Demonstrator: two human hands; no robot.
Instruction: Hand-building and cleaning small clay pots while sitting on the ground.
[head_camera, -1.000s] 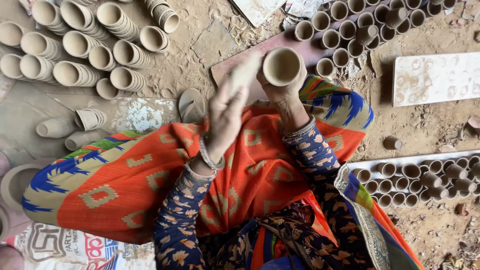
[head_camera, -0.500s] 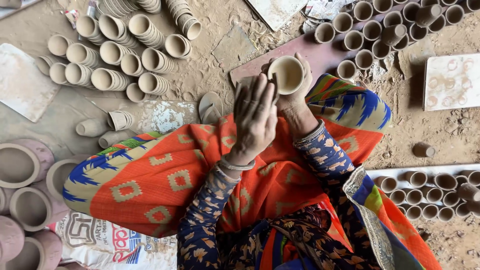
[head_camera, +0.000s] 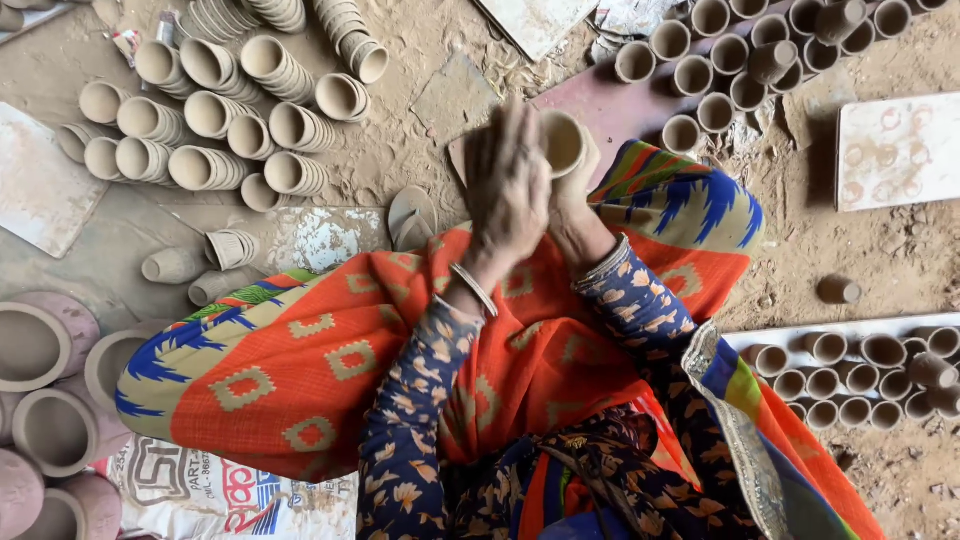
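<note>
While right hand (head_camera: 578, 185) grips clay cup (head_camera: 562, 143), left hand (head_camera: 508, 185) lies flat against cup.

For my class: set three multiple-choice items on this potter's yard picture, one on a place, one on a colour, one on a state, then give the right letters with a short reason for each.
1. Where do the stacked clay cups lie?
A. upper left on the ground
B. on the person's lap
C. on the white board

2. What is the main colour of the cloth over the person's knees?
A. green
B. orange
C. black

3. How is the clay cup at the hands held?
A. lying flat on the ground
B. upside down on a board
C. lifted off the ground, between both hands

Answers:
1. A: the nested rows lie on the dusty ground at upper left.
2. B: orange fills most of the cloth, with blue edging.
3. C: the right hand grips it from below and the left hand presses its side.
</note>
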